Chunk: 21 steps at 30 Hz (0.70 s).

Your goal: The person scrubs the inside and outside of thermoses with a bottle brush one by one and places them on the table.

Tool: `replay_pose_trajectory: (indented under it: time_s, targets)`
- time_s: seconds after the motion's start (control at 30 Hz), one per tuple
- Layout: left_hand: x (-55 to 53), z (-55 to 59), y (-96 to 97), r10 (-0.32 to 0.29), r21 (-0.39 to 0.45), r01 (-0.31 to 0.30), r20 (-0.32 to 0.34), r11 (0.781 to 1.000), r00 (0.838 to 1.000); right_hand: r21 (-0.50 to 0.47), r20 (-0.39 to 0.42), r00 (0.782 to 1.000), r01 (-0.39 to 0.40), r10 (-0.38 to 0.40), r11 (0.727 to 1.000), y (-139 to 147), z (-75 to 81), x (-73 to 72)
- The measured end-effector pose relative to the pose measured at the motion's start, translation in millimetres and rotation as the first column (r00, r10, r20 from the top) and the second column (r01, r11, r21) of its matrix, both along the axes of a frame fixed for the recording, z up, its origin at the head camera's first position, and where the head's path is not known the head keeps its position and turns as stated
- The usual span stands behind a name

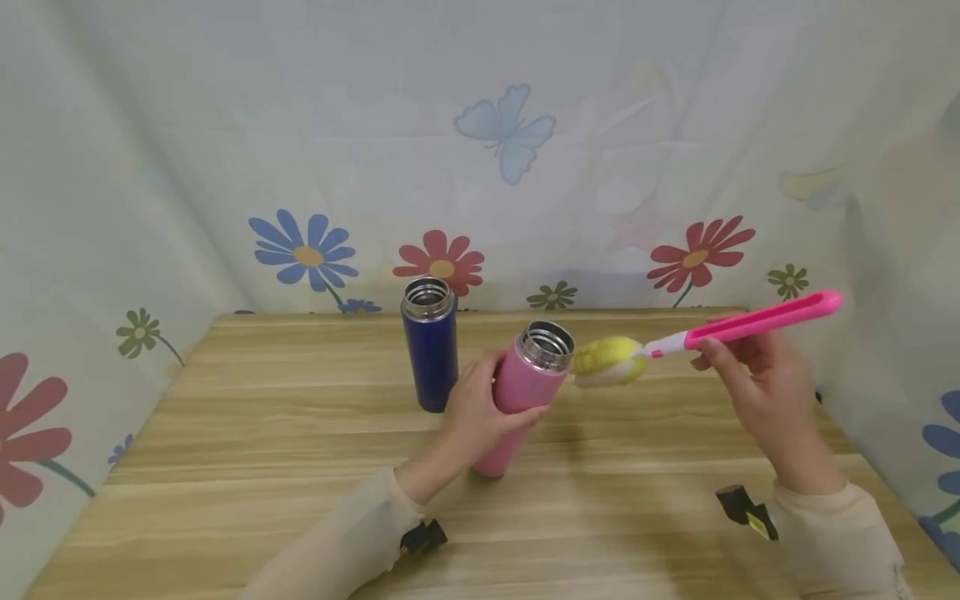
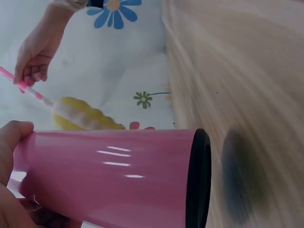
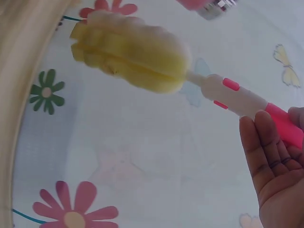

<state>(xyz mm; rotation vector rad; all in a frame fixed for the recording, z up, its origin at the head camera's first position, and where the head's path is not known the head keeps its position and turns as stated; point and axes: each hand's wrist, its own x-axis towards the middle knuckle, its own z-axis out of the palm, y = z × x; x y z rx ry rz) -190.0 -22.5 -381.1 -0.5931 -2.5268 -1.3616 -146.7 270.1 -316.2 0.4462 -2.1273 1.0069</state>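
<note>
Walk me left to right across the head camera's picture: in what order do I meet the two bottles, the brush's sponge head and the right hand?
Dark blue bottle → pink bottle → yellow-and-white sponge head → right hand.

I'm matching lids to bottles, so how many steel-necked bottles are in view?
2: a blue bottle standing upright on the wooden table, and, to its right in the head view, a pink bottle held tilted in the left hand.
</note>
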Motion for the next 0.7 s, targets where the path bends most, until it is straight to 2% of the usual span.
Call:
replay_pose_trajectory:
  time_s: [0.03,0.1,0.17,0.23,0.27,0.43,0.5,0.63,0.7]
  targets:
    - [2.4,0.3,-2.2,-0.006,-0.007,0.006,0.007,1.000,1.000,-0.072,-0.002,0.998,-0.056,0.056,0.996,1.7,3.9,0.2]
    - [7.2,1.1,-6.6,-0.017,-0.021,0.017,0.012,1.000,1.000,-0.228,-0.034,0.984,-0.179,0.176,0.957,4.8,10.6,0.3]
    - [11.8,2.1,-11.1,-0.026,-0.027,0.026,0.018,0.999,1.000,-0.356,-0.103,0.956,-0.293,0.274,0.888,6.4,16.9,-0.1]
    - [16.4,2.9,-15.4,-0.033,-0.025,0.034,0.024,0.999,0.999,-0.437,-0.186,0.918,-0.397,0.351,0.807,7.0,22.5,-0.9]
    - [18.6,2.9,-17.6,-0.036,-0.032,0.036,0.021,0.999,0.999,-0.458,-0.209,0.909,-0.417,0.361,0.785,6.9,25.2,-0.5]
    - [27.8,2.7,-26.5,-0.050,-0.044,0.050,0.004,0.998,0.999,-0.519,-0.281,0.889,-0.458,0.361,0.721,4.9,39.4,2.7]
    - [30.4,3.2,-28.6,-0.061,-0.045,0.061,0.002,0.997,0.998,-0.557,-0.308,0.879,-0.476,0.363,0.681,3.6,46.4,4.2]
    - [34.2,3.8,-31.2,-0.086,-0.060,0.087,0.018,0.994,0.996,-0.613,-0.353,0.843,-0.536,0.406,0.581,-0.6,61.3,8.6]
    - [36.0,4.4,-31.9,-0.095,-0.074,0.096,0.012,0.993,0.995,-0.622,-0.355,0.826,-0.559,0.438,0.549,-3.2,67.7,11.5]
